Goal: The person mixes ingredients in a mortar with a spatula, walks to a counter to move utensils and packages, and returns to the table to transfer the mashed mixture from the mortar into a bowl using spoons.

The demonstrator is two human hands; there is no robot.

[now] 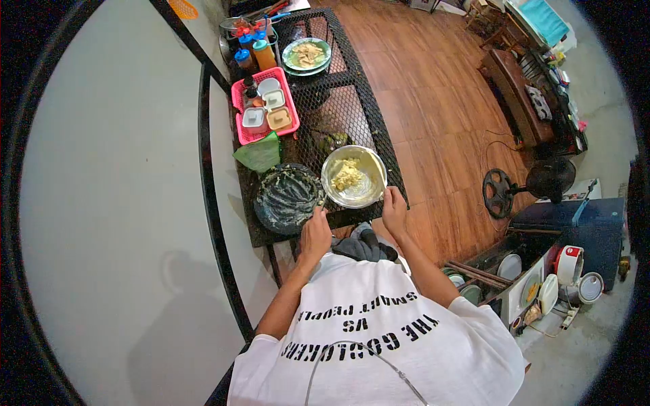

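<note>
A metal bowl (pixel 371 193) with a lump of yellow mash (pixel 347 174) stands near the front right corner of the black mesh table. My right hand (pixel 395 208) is closed on the bowl's right rim. To the left of the bowl lies a dark round mortar (pixel 288 203), its inside smeared with pale residue. My left hand (pixel 316 233) is closed at the mortar's lower right edge, close to the bowl; what its fingers hold is too small to make out. A green leaf piece (pixel 260 154) lies just behind the mortar.
Behind the leaf is a pink basket (pixel 296 111) with small containers. Farther back are sauce bottles (pixel 264 55) and a plate of food (pixel 307 54). A wall (pixel 122 169) borders the table's left. At right stand a fan (pixel 550 180) and a rack of dishes (pixel 509 266).
</note>
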